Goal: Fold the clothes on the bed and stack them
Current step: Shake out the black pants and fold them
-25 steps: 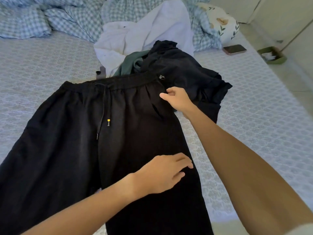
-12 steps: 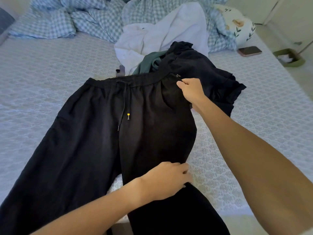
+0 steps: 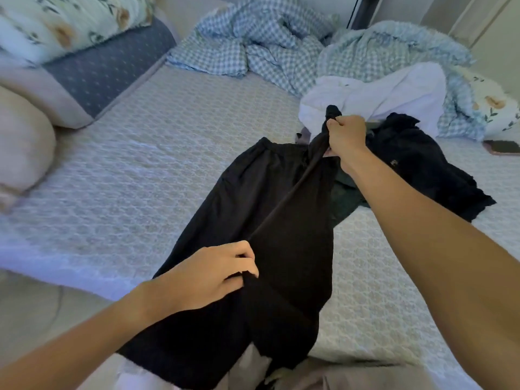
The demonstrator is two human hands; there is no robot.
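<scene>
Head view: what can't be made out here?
- Black trousers: hems cut off by the bottom edge.
- Green garment: mostly hidden under trousers and right arm.
- Right hand and left hand: fingertips buried in cloth.
- Phone: cut by the right edge.
- Pillows: blurred.

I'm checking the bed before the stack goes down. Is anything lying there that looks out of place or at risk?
Yes, a phone lies on the mattress at the right edge, just past the crumpled black garment. It is no laundry and could get knocked off. Both hands grip the black trousers, mid-fold.
</scene>
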